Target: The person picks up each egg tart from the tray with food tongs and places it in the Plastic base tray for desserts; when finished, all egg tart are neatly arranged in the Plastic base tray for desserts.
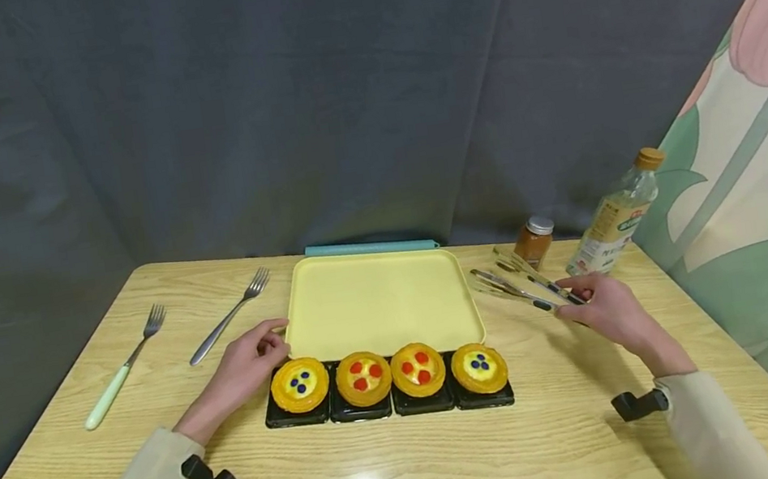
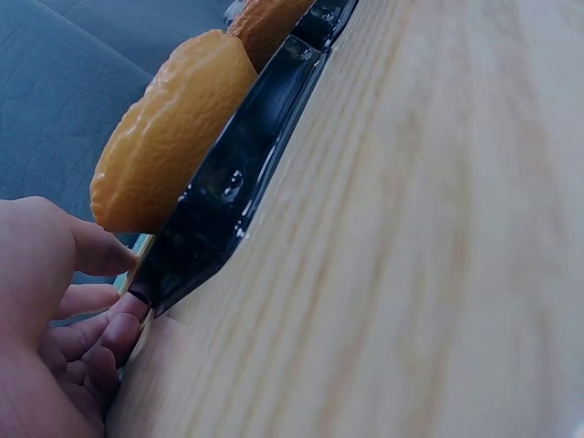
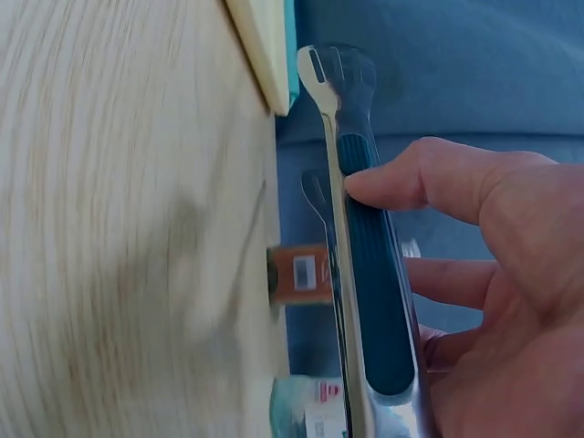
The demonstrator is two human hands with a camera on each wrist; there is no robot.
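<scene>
My right hand (image 1: 606,312) pinches a pair of metal tongs (image 3: 379,301) with dark grip pads. Its thumb presses one arm, and the two arms stand apart, their tips towards the yellow tray (image 1: 381,297). My left hand (image 1: 254,360) rests at the tray's left edge, fingers loosely bent. In the left wrist view its fingertips are right beside the corner of a black plastic holder (image 2: 219,182). Several egg tarts sit in a row of such holders along the tray's near edge. Blue dots top the left tart (image 1: 300,385) and right tart (image 1: 479,368); red dots top the middle two.
Two forks lie left of the tray, one with a green handle (image 1: 109,397), one all metal (image 1: 229,318). A teal bar (image 1: 370,247) runs behind the tray. Beyond the tongs stand a brown jar (image 1: 534,241) and a clear bottle (image 1: 613,223). Dark curtain hangs behind.
</scene>
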